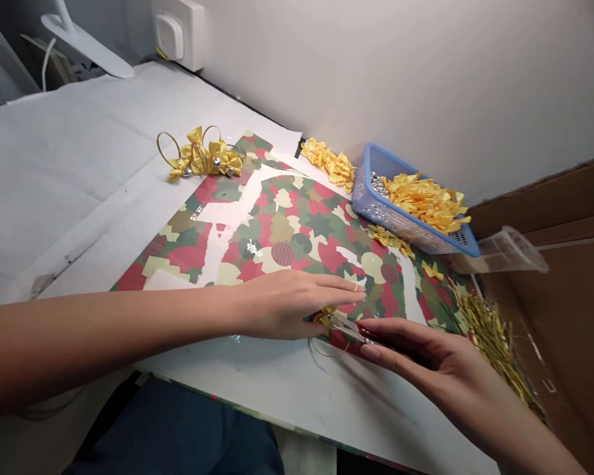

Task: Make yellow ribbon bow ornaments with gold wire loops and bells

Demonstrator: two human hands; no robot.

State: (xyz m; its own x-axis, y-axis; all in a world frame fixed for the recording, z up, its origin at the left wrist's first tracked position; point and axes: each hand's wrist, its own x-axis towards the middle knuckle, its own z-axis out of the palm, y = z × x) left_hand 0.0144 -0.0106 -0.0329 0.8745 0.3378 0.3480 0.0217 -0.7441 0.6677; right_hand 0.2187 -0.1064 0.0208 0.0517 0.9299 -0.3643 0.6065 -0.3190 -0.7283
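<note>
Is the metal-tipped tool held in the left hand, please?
No, the right hand holds the metal-tipped tool between thumb and fingers.

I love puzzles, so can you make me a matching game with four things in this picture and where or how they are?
Things:
1. blue basket
2. metal-tipped tool
3. gold strands
4. white box

Where or how:
A. in a bundle, beyond the right hand
B. on the wall
C. holding yellow bows
D. gripped in the right hand

Pairs: 1-C, 2-D, 3-A, 4-B
</note>
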